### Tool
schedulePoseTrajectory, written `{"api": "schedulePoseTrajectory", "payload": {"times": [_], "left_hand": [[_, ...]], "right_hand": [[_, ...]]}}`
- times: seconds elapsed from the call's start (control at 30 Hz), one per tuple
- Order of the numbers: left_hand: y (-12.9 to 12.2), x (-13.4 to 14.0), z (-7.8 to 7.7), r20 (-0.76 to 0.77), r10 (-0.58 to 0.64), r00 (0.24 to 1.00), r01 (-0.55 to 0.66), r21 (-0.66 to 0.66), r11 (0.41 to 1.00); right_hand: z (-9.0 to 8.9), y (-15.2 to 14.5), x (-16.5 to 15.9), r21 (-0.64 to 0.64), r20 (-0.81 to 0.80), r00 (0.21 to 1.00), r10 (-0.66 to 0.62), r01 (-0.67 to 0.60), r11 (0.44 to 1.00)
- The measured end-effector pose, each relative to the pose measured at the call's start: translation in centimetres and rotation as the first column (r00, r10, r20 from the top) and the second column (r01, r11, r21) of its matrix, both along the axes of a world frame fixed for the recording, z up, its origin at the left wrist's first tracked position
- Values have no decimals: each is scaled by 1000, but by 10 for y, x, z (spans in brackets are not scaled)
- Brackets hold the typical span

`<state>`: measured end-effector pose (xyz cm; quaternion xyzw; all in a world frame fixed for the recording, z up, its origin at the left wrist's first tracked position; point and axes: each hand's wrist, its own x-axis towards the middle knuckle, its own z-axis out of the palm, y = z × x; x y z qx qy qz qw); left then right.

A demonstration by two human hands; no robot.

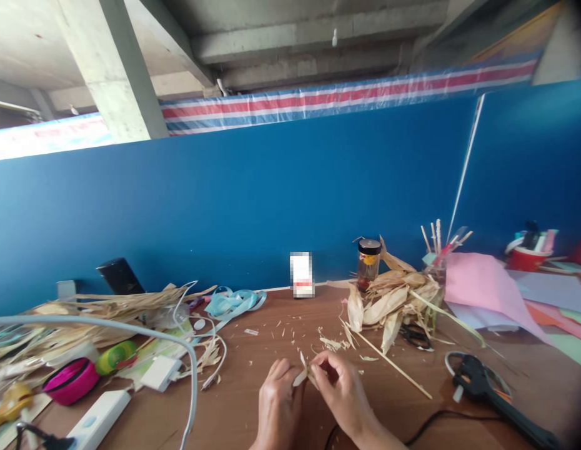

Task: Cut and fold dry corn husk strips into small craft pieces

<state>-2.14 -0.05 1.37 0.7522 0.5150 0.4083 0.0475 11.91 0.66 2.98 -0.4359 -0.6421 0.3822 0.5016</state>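
Note:
Near the table's front edge, my left hand [277, 400] has its fingers closed around a small pale strip of corn husk [300, 377]. Close beside it, my right hand [340, 389] is closed too, thumb and forefinger pinched at the base of the same husk piece. Pointed pale tips stick up between the two hands, and their lower ends are hidden by my fingers. Little husk scraps [332, 343] lie scattered on the brown tabletop [243, 381] just beyond. A heap of dry corn husks [388, 300] sits farther back on the right.
A thin stick [393, 365], scissors [416, 337] and a black glue gun [487, 387] lie to the right. Behind the husks stands a dark-lidded jar [368, 262]. On the left are blue ribbon [234, 302], a white cable [193, 369], a power strip [99, 420] and pink tape [71, 380].

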Motion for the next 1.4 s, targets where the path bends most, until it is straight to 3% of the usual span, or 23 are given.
{"api": "schedulePoseTrajectory", "payload": {"times": [0.27,0.63,0.83,1.07,1.4], "left_hand": [[-1,2,5,71,-11,997,13,-19,1000],[-4,6,9,216,-25,976,37,-55,998],[-4,6,6,121,51,991,-43,-66,997],[-3,5,3,68,-36,997,36,8,999],[-4,4,8,5,-36,999,36,32,999]], "right_hand": [[1,3,0,-117,-185,979,85,-107,987],[10,-2,3,-53,-193,974,119,-131,990],[13,-4,2,-102,-201,970,136,-159,982],[5,0,1,-122,-170,981,97,-119,985],[-5,2,1,-92,-127,988,90,-102,991]]}}
